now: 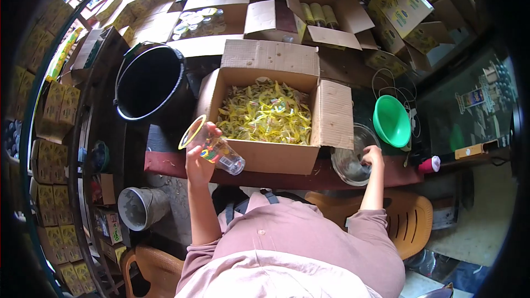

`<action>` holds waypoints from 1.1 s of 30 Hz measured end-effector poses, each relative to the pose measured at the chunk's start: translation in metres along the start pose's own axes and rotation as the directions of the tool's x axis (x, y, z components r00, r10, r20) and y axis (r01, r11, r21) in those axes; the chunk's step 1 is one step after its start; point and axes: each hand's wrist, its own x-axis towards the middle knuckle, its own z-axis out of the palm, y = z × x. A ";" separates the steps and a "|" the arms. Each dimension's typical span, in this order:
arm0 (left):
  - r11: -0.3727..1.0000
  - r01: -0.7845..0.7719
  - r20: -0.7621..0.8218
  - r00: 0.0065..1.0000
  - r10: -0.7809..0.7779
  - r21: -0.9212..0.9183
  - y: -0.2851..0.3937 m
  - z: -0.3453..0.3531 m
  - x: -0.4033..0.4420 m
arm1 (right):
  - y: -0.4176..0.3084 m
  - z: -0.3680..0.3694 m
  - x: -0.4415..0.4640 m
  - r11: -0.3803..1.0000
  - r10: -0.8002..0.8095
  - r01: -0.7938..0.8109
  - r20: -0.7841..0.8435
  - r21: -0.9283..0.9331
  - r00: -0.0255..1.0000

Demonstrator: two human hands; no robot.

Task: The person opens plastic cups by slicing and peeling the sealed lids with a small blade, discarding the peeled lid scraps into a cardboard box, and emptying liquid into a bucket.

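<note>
1. The person's left hand point(200, 160) has its grip closed around a clear plastic cup point(225, 154), with the thumb on the near side and the fingers on the far side.
2. The cup is tilted, its yellow-rimmed mouth toward the upper left and its base toward the lower right. It is in front of the near left corner of the open carton point(265, 156), and a colourful print and a barcode panel show on its wall.
3. The right hand point(373, 156) reaches down into a clear bowl point(353, 179), fingers bent; whether that grip pinches anything cannot be told.
4. The carton stands on the surface point(165, 162) with its flaps folded out, holding a heap of yellow-and-clear wrapped pieces point(265, 115).
5. The clear bowl sits just right of the carton, partly under its right flap. A green bowl point(392, 121) is beyond it to the right, with a white cable point(389, 80) behind and a pink spool point(427, 166) nearer the person.
6. A black bucket point(180, 85) stands left of the carton; a grey bucket point(144, 208) is lower down.
7. Behind, one open box holds lidded jars point(201, 21), another yellow cylinders point(318, 15).
</note>
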 end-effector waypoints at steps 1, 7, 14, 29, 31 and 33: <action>1.000 0.006 -0.007 1.000 -0.006 0.005 0.002 -0.002 0.000 | 0.006 0.007 0.005 0.983 -0.072 0.064 -0.045 -0.175 0.996; 1.000 0.019 -0.026 0.999 -0.018 0.022 0.020 -0.019 0.012 | 0.015 0.003 -0.033 0.991 -0.061 0.096 -0.320 0.094 0.946; 0.996 -0.058 -0.043 0.997 0.061 0.066 0.068 -0.046 0.047 | 0.023 0.025 -0.029 0.938 -0.004 0.177 -0.500 0.299 0.866; 0.426 -0.249 -0.312 0.947 -0.083 -0.870 0.077 -0.179 0.188 | -0.005 0.077 -0.052 0.864 0.147 0.192 -0.598 0.465 0.787; 0.411 -0.291 -0.356 0.930 -0.090 -0.864 0.077 -0.175 0.187 | -0.008 0.069 -0.064 0.793 0.192 0.242 -0.607 0.559 0.771; 0.354 -0.332 -0.383 0.920 -0.082 -0.874 0.075 -0.176 0.189 | 0.006 0.078 -0.051 0.837 0.144 0.253 -0.642 0.485 0.753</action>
